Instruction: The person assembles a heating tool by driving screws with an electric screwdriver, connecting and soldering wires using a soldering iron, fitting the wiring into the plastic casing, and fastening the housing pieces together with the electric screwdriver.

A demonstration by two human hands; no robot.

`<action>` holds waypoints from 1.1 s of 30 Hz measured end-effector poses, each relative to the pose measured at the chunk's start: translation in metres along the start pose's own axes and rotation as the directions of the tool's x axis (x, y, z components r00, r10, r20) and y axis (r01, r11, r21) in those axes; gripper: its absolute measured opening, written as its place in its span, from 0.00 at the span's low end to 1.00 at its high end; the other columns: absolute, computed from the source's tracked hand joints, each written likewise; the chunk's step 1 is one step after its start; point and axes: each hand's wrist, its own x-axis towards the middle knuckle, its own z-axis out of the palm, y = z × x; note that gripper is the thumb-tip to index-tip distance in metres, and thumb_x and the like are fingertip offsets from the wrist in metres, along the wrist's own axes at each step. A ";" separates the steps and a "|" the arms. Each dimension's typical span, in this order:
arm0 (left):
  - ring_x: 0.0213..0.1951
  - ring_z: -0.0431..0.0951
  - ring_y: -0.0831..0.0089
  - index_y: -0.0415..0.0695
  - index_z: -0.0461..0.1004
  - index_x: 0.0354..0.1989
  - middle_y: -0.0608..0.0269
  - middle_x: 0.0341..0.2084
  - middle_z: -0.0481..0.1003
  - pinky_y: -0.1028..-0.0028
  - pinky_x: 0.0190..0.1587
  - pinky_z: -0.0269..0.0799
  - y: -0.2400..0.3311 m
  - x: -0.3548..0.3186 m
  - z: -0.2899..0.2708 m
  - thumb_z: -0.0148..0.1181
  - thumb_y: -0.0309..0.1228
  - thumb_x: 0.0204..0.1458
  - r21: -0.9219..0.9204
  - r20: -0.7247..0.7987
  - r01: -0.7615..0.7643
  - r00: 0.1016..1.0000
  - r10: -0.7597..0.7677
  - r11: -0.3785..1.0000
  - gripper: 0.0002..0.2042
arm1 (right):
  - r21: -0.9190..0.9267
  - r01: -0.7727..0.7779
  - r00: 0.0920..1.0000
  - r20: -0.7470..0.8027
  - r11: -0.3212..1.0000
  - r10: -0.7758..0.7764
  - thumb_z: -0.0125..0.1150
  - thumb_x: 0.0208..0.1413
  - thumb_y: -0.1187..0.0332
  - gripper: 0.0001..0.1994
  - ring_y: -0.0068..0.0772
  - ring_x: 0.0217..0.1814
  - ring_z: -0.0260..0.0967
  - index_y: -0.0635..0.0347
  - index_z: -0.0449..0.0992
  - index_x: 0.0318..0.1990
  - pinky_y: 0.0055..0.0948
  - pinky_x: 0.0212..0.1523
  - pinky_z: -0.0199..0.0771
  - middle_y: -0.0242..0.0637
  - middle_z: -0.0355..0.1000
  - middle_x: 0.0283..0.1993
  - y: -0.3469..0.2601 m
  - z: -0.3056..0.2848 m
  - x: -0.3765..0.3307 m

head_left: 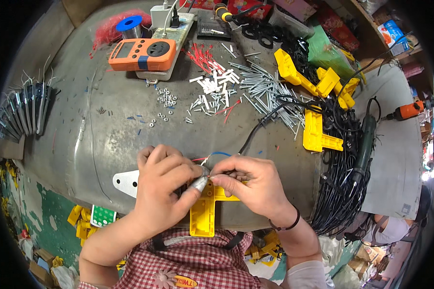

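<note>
The grey metal bench (106, 130) carries all parts. One orange rectangular plastic meter (142, 54) lies at the far side of the bench, on one white power strip (171, 36). A loose heap of grey metal pins (270, 89) lies right of the meter, with small silver nuts (166, 98) below the meter; neither can be counted. At least four yellow plastic brackets (318, 79) lie right of the pins.

One yellow T-shaped plastic bracket (205, 212) sits at the near edge of the bench, well below the meter. The left hand (161, 185) has its grip closed on a small silver metal fitting (201, 181) above this bracket. The right hand (248, 183) pinches thin red and blue wires (212, 155) at the fitting.

Judged step: joining wires to fitting. The next move calls for fine fingertip alignment.
</note>
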 end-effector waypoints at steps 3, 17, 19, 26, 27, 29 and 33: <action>0.37 0.69 0.68 0.48 0.72 0.29 0.69 0.29 0.72 0.63 0.43 0.52 0.003 -0.001 0.003 0.63 0.28 0.31 0.166 -0.088 -0.104 0.989 0.120 0.981 0.13 | -0.010 0.048 0.999 -0.003 0.999 -0.048 0.61 0.49 0.73 0.06 0.16 0.22 0.62 0.63 0.75 0.34 0.19 0.24 0.62 0.31 0.68 0.26 0.003 0.000 0.002; 0.28 0.74 0.70 0.45 0.67 0.39 0.66 0.26 0.73 0.67 0.38 0.59 0.003 -0.005 0.010 0.63 0.20 0.31 0.082 -0.179 -0.151 0.970 0.164 0.985 0.22 | -0.155 -0.095 0.992 0.068 0.983 0.106 0.57 0.50 0.72 0.08 0.27 0.25 0.66 0.64 0.68 0.37 0.24 0.28 0.66 0.37 0.67 0.26 -0.007 0.001 0.002; 0.27 0.72 0.68 0.45 0.67 0.41 0.67 0.24 0.72 0.66 0.38 0.59 -0.002 0.000 0.011 0.63 0.20 0.30 0.081 -0.235 -0.155 0.957 0.170 0.985 0.23 | -0.352 -0.066 0.996 0.035 0.934 0.083 0.57 0.50 0.72 0.07 0.36 0.27 0.68 0.62 0.68 0.36 0.29 0.28 0.68 0.40 0.67 0.25 -0.013 0.002 -0.005; 0.35 0.73 0.63 0.43 0.65 0.46 0.63 0.30 0.75 0.67 0.43 0.63 -0.001 0.004 0.000 0.60 0.21 0.36 -0.267 0.080 0.089 0.994 -0.070 0.960 0.23 | -0.464 0.299 0.952 0.081 0.834 -0.296 0.55 0.50 0.73 0.06 0.45 0.31 0.71 0.59 0.69 0.37 0.37 0.29 0.70 0.41 0.70 0.32 -0.008 -0.007 0.007; 0.38 0.72 0.61 0.42 0.63 0.47 0.61 0.32 0.75 0.67 0.45 0.64 -0.004 0.003 0.001 0.59 0.22 0.37 -0.442 0.147 0.293 0.956 -0.254 0.848 0.24 | -0.466 0.311 0.948 0.086 0.828 -0.307 0.55 0.50 0.73 0.06 0.45 0.31 0.71 0.59 0.69 0.37 0.37 0.29 0.70 0.41 0.70 0.32 -0.005 -0.007 0.009; 0.42 0.70 0.59 0.42 0.61 0.49 0.61 0.34 0.76 0.67 0.48 0.64 -0.005 0.003 0.002 0.58 0.22 0.38 -0.452 0.163 0.323 0.946 -0.279 0.832 0.25 | -0.424 0.330 0.941 0.074 0.843 -0.331 0.55 0.51 0.72 0.07 0.45 0.32 0.71 0.58 0.71 0.38 0.36 0.30 0.70 0.42 0.71 0.34 -0.003 -0.006 0.006; 0.40 0.71 0.60 0.42 0.63 0.47 0.61 0.32 0.75 0.65 0.48 0.61 -0.001 -0.002 0.010 0.59 0.22 0.37 -0.488 0.066 0.312 0.944 -0.322 0.815 0.24 | -0.295 0.225 0.974 0.100 0.929 -0.204 0.56 0.52 0.67 0.07 0.41 0.30 0.71 0.58 0.72 0.37 0.35 0.29 0.69 0.43 0.71 0.30 -0.003 -0.009 0.012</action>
